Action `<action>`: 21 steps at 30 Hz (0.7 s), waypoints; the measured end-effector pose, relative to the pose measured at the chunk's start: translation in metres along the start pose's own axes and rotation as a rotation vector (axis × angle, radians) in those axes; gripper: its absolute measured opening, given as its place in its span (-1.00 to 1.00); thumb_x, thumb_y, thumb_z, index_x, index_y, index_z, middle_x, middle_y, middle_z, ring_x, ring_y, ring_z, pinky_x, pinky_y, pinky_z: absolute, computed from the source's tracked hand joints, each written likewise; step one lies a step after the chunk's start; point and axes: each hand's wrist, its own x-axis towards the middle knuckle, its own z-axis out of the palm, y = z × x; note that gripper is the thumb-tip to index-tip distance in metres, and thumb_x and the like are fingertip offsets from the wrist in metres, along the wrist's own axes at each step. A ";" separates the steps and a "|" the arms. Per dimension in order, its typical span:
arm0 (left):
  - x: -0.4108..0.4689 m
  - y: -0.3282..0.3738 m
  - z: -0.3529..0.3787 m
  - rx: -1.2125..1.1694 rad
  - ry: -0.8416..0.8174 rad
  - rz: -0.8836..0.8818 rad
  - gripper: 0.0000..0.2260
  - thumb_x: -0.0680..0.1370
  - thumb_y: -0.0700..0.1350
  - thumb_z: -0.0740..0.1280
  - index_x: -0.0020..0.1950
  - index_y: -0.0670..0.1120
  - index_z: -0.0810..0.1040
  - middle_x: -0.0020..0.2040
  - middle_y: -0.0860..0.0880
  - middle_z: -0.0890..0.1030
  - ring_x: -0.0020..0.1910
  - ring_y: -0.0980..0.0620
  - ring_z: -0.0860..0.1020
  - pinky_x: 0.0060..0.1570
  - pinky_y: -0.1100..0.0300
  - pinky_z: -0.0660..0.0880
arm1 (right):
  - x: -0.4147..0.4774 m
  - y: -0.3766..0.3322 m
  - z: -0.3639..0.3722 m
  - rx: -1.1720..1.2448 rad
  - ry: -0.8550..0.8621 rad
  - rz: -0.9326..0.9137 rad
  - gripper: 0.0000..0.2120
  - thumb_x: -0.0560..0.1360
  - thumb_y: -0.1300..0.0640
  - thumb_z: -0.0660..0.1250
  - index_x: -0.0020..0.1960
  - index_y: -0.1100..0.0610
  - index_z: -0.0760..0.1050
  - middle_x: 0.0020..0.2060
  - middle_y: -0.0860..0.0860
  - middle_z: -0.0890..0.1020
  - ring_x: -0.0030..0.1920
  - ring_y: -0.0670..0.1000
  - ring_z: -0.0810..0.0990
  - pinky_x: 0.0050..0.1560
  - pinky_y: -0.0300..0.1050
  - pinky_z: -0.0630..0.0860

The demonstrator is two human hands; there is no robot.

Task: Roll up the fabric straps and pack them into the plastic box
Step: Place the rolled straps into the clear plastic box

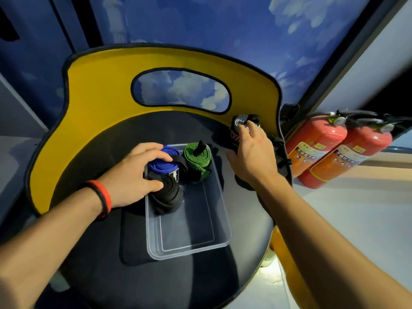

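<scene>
A clear plastic box (196, 237) sits on a dark round seat. At its far end stand three rolled straps: a blue roll (163, 165), a green roll (197, 158) and a black roll (166, 195). My left hand (133, 175) reaches over the box's left rim, fingers on the blue roll and thumb on the black roll. My right hand (252, 155) lies to the right of the box on a pile of black straps (242, 124) with white print, fingers curled over a strap at the seat's far right edge.
The seat (100, 241) has a yellow backrest (100, 103) with an oval cut-out. A dark pad (133, 239) lies under the box. Two red fire extinguishers (330, 148) lean on the floor to the right. Blue sky-patterned walls stand behind.
</scene>
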 end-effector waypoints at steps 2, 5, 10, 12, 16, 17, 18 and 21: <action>0.000 0.000 0.000 0.010 -0.003 -0.001 -0.50 0.41 -0.29 0.53 0.19 0.20 0.56 0.41 0.22 0.32 0.38 0.18 0.37 0.41 0.15 0.29 | 0.007 0.001 0.012 -0.022 -0.056 0.051 -0.27 0.55 -0.04 0.35 0.59 0.21 0.17 0.56 0.25 0.23 0.56 0.27 0.18 0.51 0.14 0.21; 0.002 0.000 0.000 0.032 -0.001 -0.006 -0.51 0.41 -0.26 0.54 0.19 0.19 0.56 0.40 0.24 0.32 0.38 0.15 0.38 0.41 0.11 0.32 | 0.013 0.002 0.025 -0.053 -0.060 0.098 -0.28 0.54 0.04 0.29 0.60 0.23 0.11 0.53 0.22 0.25 0.53 0.25 0.20 0.50 0.12 0.19; 0.002 -0.001 0.000 0.019 0.007 -0.009 -0.52 0.39 -0.25 0.55 0.16 0.21 0.57 0.38 0.27 0.31 0.37 0.17 0.39 0.41 0.08 0.35 | 0.018 -0.005 0.030 -0.060 0.113 0.128 -0.49 0.39 0.16 0.30 0.33 0.23 0.39 0.21 0.22 0.40 0.18 0.26 0.39 0.26 0.10 0.35; 0.003 -0.002 0.001 0.017 0.007 -0.006 -0.52 0.39 -0.24 0.55 0.16 0.22 0.57 0.37 0.28 0.31 0.38 0.17 0.38 0.41 0.07 0.36 | 0.021 -0.007 0.033 -0.035 0.150 0.143 -0.52 0.36 0.20 0.34 0.27 0.17 0.41 0.28 0.24 0.37 0.23 0.27 0.37 0.28 0.13 0.35; 0.004 -0.004 0.000 0.012 0.005 -0.002 -0.52 0.38 -0.23 0.54 0.15 0.24 0.56 0.36 0.31 0.30 0.38 0.15 0.39 0.42 0.01 0.38 | 0.028 -0.009 0.049 -0.031 0.139 0.117 -0.51 0.38 0.28 0.40 0.26 0.11 0.36 0.54 0.32 0.17 0.51 0.37 0.20 0.44 0.24 0.31; 0.004 -0.005 0.000 0.014 0.006 -0.001 -0.52 0.38 -0.22 0.54 0.16 0.24 0.56 0.36 0.31 0.30 0.38 0.14 0.40 0.41 0.00 0.39 | 0.029 -0.009 0.052 -0.022 0.147 0.113 -0.53 0.39 0.28 0.41 0.25 0.12 0.35 0.53 0.32 0.21 0.50 0.36 0.23 0.43 0.23 0.32; 0.004 -0.005 0.000 0.018 0.006 0.001 -0.51 0.38 -0.22 0.54 0.16 0.25 0.56 0.36 0.32 0.30 0.38 0.13 0.40 0.41 -0.01 0.39 | 0.030 -0.009 0.054 -0.014 0.167 0.108 -0.55 0.39 0.27 0.42 0.22 0.13 0.37 0.49 0.31 0.29 0.46 0.34 0.30 0.41 0.21 0.34; 0.004 -0.005 0.000 0.023 0.006 0.007 -0.52 0.38 -0.22 0.53 0.16 0.24 0.56 0.35 0.30 0.30 0.38 0.10 0.40 0.41 0.00 0.39 | 0.031 -0.006 0.054 -0.032 0.261 0.060 -0.62 0.35 0.23 0.46 0.10 0.20 0.41 0.26 0.20 0.48 0.19 0.23 0.44 0.27 0.12 0.37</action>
